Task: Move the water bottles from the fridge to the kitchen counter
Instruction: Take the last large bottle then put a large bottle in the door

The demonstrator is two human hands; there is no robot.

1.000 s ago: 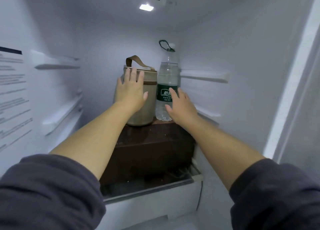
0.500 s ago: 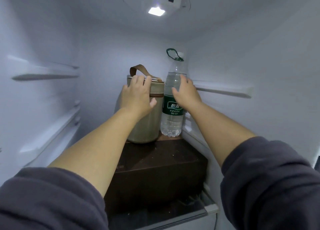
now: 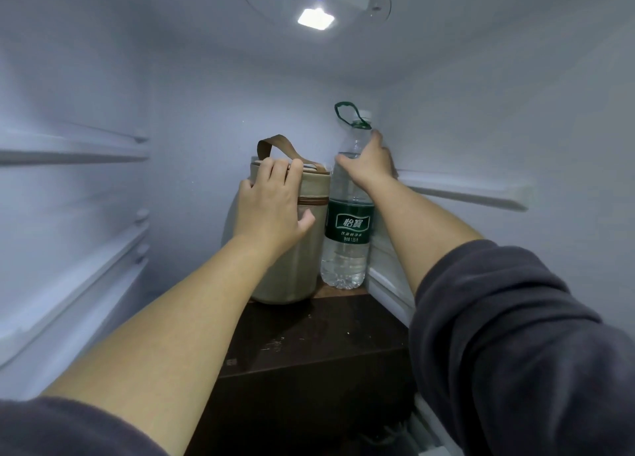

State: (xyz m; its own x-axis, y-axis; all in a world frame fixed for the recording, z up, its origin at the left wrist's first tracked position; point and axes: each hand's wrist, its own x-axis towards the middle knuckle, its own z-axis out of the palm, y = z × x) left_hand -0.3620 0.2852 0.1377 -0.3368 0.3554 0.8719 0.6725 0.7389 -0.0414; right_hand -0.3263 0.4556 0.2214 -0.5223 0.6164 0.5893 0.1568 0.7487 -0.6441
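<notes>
Both arms extended forward, forearms bare, dark sleeves (image 3: 515,335) pushed up. Left hand (image 3: 271,208): fingers curled over the top edge of the bag (image 3: 288,270), thumb spread on its side. Right hand (image 3: 369,166): higher, wrapped round the upper bottle (image 3: 347,249).

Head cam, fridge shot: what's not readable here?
All in the head view:
- Beige bag contents: hidden by its closed fabric. The left hand covers part of its top.
- Right hand fingertips: hidden behind the water bottle shoulder.
- Small print on the bottle label: too small to read.
- Brown box front: cut off by both arms and the bottom edge.
- Kitchen counter: out of frame.
</notes>
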